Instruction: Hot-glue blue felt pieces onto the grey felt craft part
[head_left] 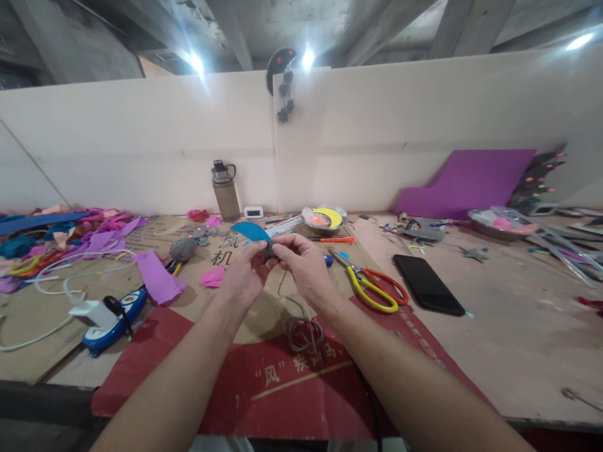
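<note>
Both my hands meet above the middle of the work surface, pinching a small dark grey piece, apparently felt [269, 250]. My left hand [245, 276] grips it from the left with thumb and fingers. On its other side my right hand [306, 267] has its fingertips closed on the same piece. A curved blue sheet piece [252, 231] shows just beyond my left fingertips; whether it is held or lying there I cannot tell. Grey cord [304, 336] trails below my hands into a loose coil on the red-printed cardboard [282, 402].
Right of my hands lie scissors with yellow handles [377, 300], red-orange handles beside them, and a black phone [426, 285]. A bottle [226, 194] stands by the wall. At left are a grey yarn ball [183, 250], a blue power strip [113, 329] and purple scraps [160, 279].
</note>
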A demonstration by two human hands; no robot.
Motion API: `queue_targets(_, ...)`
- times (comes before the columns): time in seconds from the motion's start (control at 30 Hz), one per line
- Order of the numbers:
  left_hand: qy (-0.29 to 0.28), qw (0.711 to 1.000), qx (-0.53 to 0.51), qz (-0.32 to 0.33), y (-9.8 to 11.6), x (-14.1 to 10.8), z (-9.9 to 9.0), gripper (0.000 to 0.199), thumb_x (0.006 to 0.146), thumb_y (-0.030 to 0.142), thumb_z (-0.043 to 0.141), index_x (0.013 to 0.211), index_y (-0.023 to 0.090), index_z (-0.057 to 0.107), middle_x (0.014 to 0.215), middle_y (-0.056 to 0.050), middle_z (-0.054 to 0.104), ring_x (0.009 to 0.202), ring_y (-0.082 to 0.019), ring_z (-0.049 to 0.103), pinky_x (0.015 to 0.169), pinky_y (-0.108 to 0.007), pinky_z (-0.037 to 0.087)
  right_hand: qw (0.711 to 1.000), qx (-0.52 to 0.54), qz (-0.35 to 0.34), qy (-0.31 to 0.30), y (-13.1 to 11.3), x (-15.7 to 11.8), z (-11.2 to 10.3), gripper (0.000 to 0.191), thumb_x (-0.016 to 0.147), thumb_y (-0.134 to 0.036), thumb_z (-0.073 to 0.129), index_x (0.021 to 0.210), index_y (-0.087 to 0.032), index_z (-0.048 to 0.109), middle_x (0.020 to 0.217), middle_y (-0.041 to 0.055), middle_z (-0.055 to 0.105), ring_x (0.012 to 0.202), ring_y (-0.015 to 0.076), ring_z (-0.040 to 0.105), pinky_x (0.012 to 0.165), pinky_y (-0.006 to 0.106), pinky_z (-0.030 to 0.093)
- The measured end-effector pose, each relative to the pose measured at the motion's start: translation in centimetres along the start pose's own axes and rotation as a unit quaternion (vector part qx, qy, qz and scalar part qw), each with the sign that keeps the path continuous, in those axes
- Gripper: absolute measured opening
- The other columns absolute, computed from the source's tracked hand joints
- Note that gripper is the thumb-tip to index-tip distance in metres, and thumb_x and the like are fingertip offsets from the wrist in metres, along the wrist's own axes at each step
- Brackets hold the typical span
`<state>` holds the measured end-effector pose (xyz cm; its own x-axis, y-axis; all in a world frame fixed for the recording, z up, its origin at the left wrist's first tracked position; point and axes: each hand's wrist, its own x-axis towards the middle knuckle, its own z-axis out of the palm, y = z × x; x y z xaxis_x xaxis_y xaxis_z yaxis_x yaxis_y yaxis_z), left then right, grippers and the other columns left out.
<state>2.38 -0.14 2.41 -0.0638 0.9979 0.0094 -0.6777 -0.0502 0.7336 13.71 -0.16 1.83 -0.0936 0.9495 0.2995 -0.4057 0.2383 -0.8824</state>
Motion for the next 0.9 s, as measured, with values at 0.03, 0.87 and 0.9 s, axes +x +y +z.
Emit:
queue_targets(0.03, 0.005, 1.000, 0.004, -0.001, 0.01, -0.01, 0.00, 0.013, 0.061, 0.013, 0.074, 0.067, 0.015, 0.063, 0.066, 0.002, 0.068, 0.060, -0.008, 0.061, 0.060, -0.021, 0.050, 1.000, 0.004, 0.003, 0.003, 0.02, 0.00, 0.01, 0.013, 0.070, -0.029, 0.073, 0.079, -0.020, 0.069, 0.078, -0.0011, 0.066, 0.067, 0.0105, 0.053, 0.062, 0.025, 0.042)
queue_targets(0.87, -0.052, 0.998, 0.031, 0.026, -0.22, -0.14, 0.29, 0.011, 0.062, 0.014, 0.075, 0.067, 0.014, 0.065, 0.069, 0.000, 0.065, 0.065, -0.009, 0.057, 0.055, -0.021, 0.042, 0.999, 0.030, 0.014, 0.007, 0.91, 0.44, -0.37, 0.020, 0.069, -0.034, 0.075, 0.081, -0.019, 0.069, 0.076, -0.0011, 0.064, 0.061, 0.0084, 0.050, 0.057, 0.024, 0.037)
queue_targets(0.9, -0.051, 0.998, 0.031, 0.026, -0.28, -0.07, 0.23, 0.010, 0.062, 0.014, 0.075, 0.066, 0.014, 0.065, 0.068, 0.000, 0.065, 0.064, -0.009, 0.057, 0.055, -0.021, 0.042, 1.000, 0.027, 0.012, 0.006, 0.92, 0.42, -0.35, 0.019, 0.070, -0.034, 0.075, 0.080, -0.019, 0.069, 0.075, -0.0012, 0.064, 0.061, 0.0083, 0.050, 0.057, 0.024, 0.037)
